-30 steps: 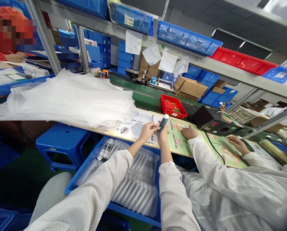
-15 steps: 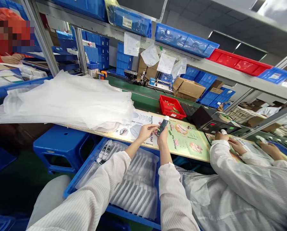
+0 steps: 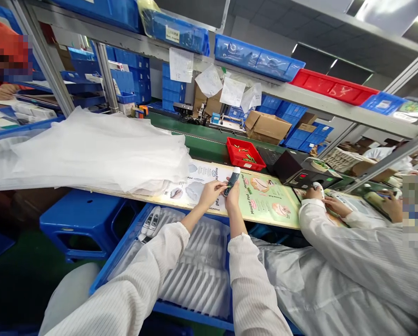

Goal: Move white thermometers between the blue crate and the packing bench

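My right hand is wrapped round a dark handheld device with a white end, held upright and tilted over the table. My left hand is closed in a pinch at the device's lower left side. A thin greenish strip shows at its fingertips, too small to make out well. Beyond the hands stands a red tray with several small green and yellow pieces in it. Another small green piece lies on the printed mat, just right of my right hand.
Below my forearms is a blue bin with rows of white-wrapped pieces and several white devices. White foam sheets are piled at left, above a blue stool. A black box and a co-worker's hands are at right.
The view has shifted slightly. Both hands stay together at the device, the left pinch still at its side. At right, the co-worker's white device has tilted away from the black box.
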Tool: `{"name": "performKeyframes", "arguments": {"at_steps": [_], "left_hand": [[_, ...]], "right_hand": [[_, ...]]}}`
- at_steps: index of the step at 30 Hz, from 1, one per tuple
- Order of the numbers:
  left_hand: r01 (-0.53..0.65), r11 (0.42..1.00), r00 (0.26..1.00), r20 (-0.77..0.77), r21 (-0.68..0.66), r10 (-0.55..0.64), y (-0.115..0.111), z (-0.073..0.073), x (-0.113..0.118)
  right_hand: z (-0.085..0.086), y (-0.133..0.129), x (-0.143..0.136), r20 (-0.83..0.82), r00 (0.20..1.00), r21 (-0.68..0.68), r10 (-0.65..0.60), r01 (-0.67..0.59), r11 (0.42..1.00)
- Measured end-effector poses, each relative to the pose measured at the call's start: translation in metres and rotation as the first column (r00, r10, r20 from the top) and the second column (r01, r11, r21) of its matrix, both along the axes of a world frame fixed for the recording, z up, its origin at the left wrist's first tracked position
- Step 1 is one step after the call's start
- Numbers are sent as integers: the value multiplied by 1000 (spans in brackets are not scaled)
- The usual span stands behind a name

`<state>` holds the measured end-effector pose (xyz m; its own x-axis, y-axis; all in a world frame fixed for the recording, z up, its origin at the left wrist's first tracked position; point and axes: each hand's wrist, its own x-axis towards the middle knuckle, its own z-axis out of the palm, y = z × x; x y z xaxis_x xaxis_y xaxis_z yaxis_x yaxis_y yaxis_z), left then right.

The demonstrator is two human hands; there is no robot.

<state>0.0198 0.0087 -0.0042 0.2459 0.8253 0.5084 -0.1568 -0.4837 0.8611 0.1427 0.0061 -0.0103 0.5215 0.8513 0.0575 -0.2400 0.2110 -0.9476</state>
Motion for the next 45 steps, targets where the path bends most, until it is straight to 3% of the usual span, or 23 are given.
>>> {"name": "performKeyframes", "arguments": {"at_steps": [3, 5, 8, 12, 16, 19, 21, 22, 24, 25, 26, 28, 30, 31, 33, 35, 36, 38, 40, 42, 45], "left_hand": [[-34, 984, 992, -115, 177, 55, -5, 1, 1], [-23, 979, 986, -156, 201, 56, -6, 2, 0], [65, 992, 986, -162, 106, -47, 1, 3, 2], [189, 974, 977, -70, -128, -199, 21, 3, 9], [271, 874, 961, 66, -402, -267, 41, 7, 11], [435, 793, 891, 76, -427, -448, 49, 11, 11], [428, 812, 900, 106, -398, -422, 49, 13, 11], [378, 843, 926, 138, -383, -353, 48, 13, 11], [238, 889, 963, 212, -391, -164, 42, 13, 9], [186, 892, 967, 240, -413, -90, 37, 13, 7], [159, 885, 965, 259, -438, -45, 30, 13, 3], [173, 857, 956, 291, -485, -28, 9, 12, -9], [232, 827, 940, 336, -512, -56, -22, 10, -26], [265, 812, 928, 366, -519, -69, -40, 8, -36], [335, 780, 896, 435, -529, -91, -79, 4, -56], [387, 755, 865, 491, -528, -100, -114, -2, -75], [385, 753, 860, 504, -534, -82, -130, -7, -84], [299, 767, 880, 476, -568, 9, -156, -19, -100], [157, 771, 919, 377, -617, 115, -175, -37, -116], [-4, 770, 955, 226, -638, 192, -190, -59, -131], [-195, 762, 967, 10, -617, 256, -206, -94, -154]], "right_hand": [[-1, 0, 0, 14, 1000, -11, -24, 24, 1000], [0, 0, 1, 7, 1000, -14, -25, 25, 1000], [2, -2, 7, -15, 1000, -22, 26, -26, 999], [6, -5, 14, -21, 984, -63, 178, -179, 982], [13, -5, 11, 23, 957, -105, 289, -286, 953], [22, -6, 9, 84, 923, -200, 376, -354, 914], [30, -9, 16, 193, 892, -285, 409, -348, 893], [34, -12, 24, 307, 869, -316, 387, -291, 903], [41, -20, 47, 626, 747, -305, 223, -29, 952], [44, -24, 61, 770, 627, -265, 114, 152, 952], [46, -28, 76, 871, 489, -227, 44, 321, 919], [47, -35, 106, 953, 289, -236, 88, 527, 817], [44, -40, 130, 939, 227, -344, 260, 549, 762], [41, -41, 138, 926, 201, -378, 321, 516, 769], [35, -46, 140, 937, 125, -347, 325, 414, 842], [26, -60, 121, 960, 115, -279, 257, 280, 918], [21, -72, 103, 957, 164, -271, 241, 198, 942], [11, -110, 52, 898, 347, -292, 270, 11, 956], [-1, -159, -11, 783, 505, -306, 362, -193, 932], [-16, -206, -73, 704, 544, -308, 456, -344, 887], [-42, -250, -143, 686, 513, -353, 515, -385, 853]]}}
